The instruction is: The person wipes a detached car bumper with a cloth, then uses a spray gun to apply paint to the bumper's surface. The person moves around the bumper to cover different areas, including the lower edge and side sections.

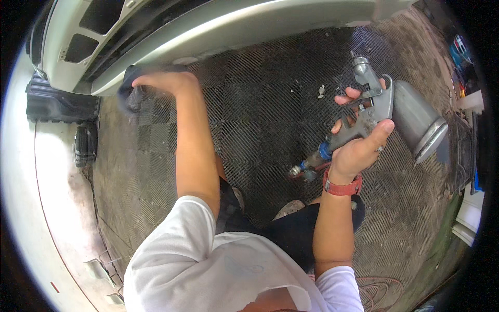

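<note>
My right hand [358,151] is wrapped round the handle of a grey metal spray gun [383,106]. The gun's silver cup [416,117] sticks out to the right, tilted, and its nozzle points away from me. Blue bands circle the lower end of the handle, where a hose fitting hangs. Out to the far left, my left hand [169,82] grips a dark cloth [130,93], blurred by motion. The cloth is by the lower edge of a silver-green car body panel [234,31]; whether it touches the panel I cannot tell.
Black ribbed floor tiles [260,104] lie under the panel, with small pale scraps [321,92] on them. A white wall [62,182] with black plastic parts [60,101] along it runs down the left. Boxes and tools line the right side. A reddish hose [382,286] coils at lower right.
</note>
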